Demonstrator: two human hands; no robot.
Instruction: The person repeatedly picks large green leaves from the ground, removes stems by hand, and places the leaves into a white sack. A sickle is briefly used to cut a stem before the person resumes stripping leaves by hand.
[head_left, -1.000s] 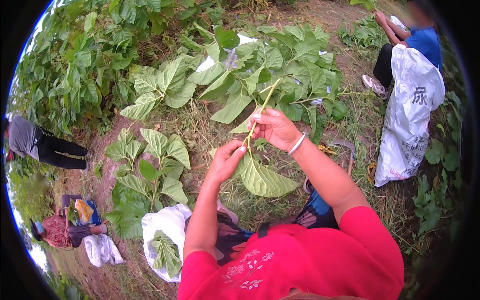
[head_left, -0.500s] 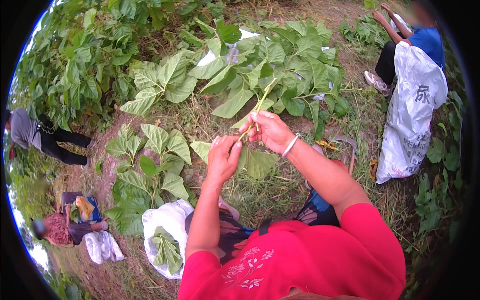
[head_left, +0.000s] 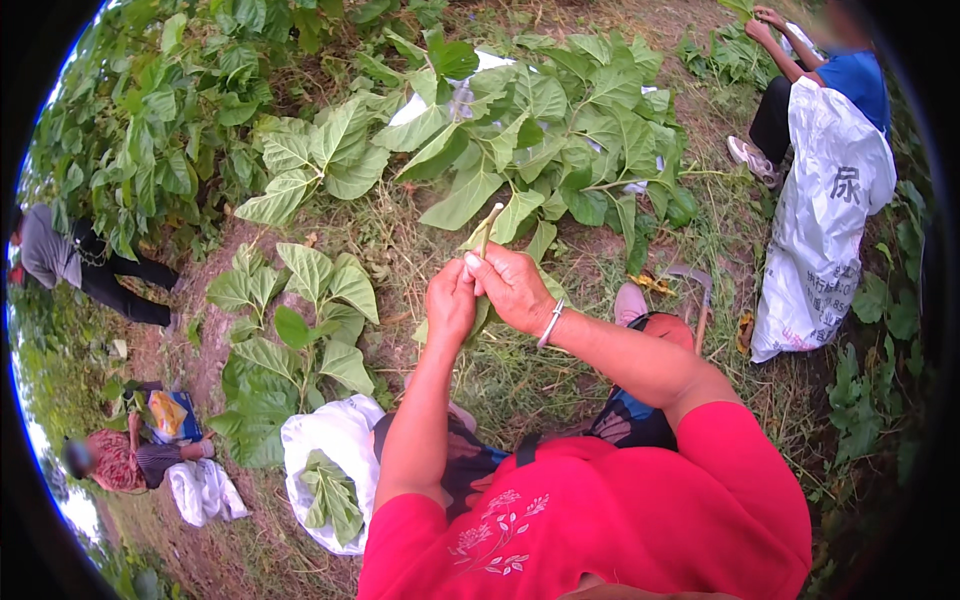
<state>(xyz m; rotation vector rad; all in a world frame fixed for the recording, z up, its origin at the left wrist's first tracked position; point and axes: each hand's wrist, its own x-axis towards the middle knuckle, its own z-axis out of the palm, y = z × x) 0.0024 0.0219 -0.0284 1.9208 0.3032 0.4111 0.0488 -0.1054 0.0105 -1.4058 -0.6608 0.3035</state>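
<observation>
In front of me my left hand and my right hand are closed and pressed together around a cut leafy stem. Its pale end sticks up above my fingers, while part of its leaf shows below and behind my right hand. My grip hides the middle of the stem. A white sack stands at my lower left, its mouth open, with green leaves inside. Just beyond my hands lies a heap of large-leaved branches, and another leafy branch rests to their left.
A sickle lies on the grass by my right shoe. At the right, a person in blue sits behind a tall white printed sack. Two more people are at the left, one bending, one seated. Dense leafy plants border the far left.
My hands have come together and drawn slightly nearer to me, with the stem now more upright between them. Earlier they were apart, with the stem slanting away and more leaf visible below.
</observation>
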